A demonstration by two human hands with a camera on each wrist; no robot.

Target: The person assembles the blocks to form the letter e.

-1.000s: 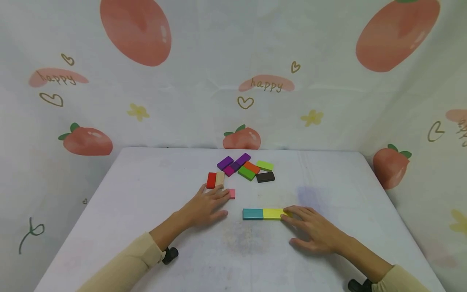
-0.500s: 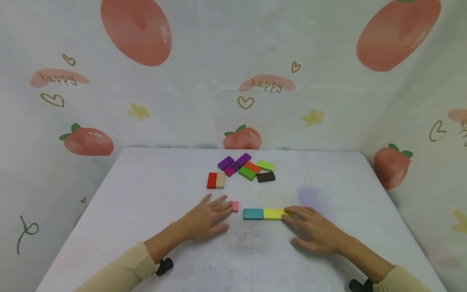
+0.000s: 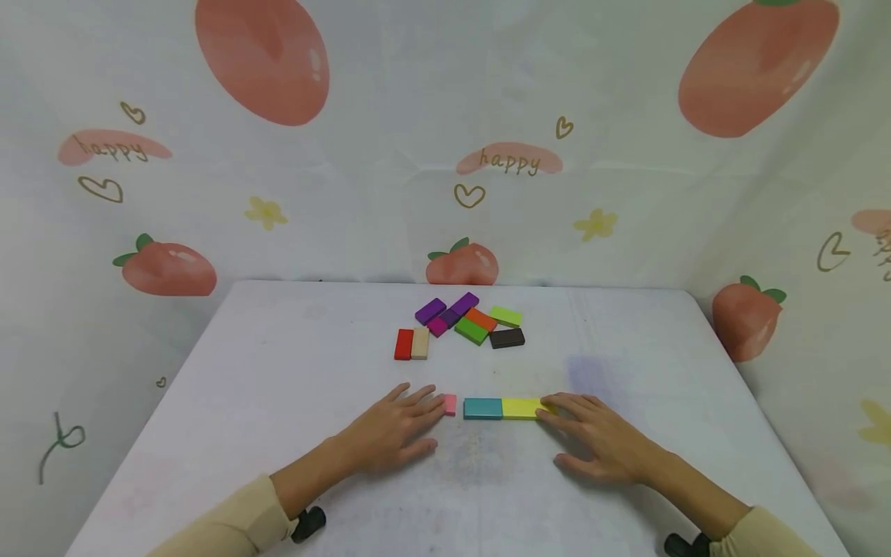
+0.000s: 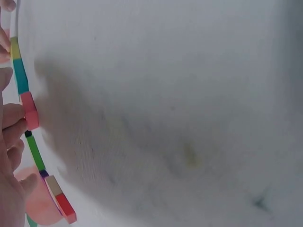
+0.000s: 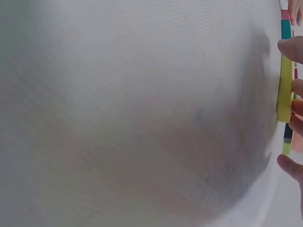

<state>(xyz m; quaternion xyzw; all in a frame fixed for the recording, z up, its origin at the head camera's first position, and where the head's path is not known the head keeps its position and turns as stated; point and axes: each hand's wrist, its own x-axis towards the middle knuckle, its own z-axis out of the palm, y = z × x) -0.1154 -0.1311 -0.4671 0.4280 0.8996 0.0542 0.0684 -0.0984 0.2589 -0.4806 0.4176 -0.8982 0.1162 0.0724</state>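
Observation:
A teal block (image 3: 483, 408) and a yellow block (image 3: 520, 408) lie end to end in a row on the white table. My right hand (image 3: 600, 439) rests with its fingertips on the yellow block's right end, fingers spread, thumb apart from it. Left of the teal block, a small gap away, lies a pink block (image 3: 451, 404), partly covered by fingers. The fingertips of my left hand (image 3: 391, 430) touch this pink block (image 4: 29, 111) from above, with the fingers extended. In the right wrist view, the yellow block (image 5: 285, 90) shows beneath the fingertips.
Farther back lie a red block (image 3: 404, 344) and a beige block (image 3: 421, 343) side by side. Behind them is a loose cluster with a purple block (image 3: 430, 311), a green block (image 3: 471, 331), an orange block (image 3: 482, 318), a lime block (image 3: 506, 316) and a dark brown block (image 3: 507, 338).
My left hand has slid the pink block toward me and slightly right, away from the red and beige blocks, to beside the teal block. The right hand has stayed in place.

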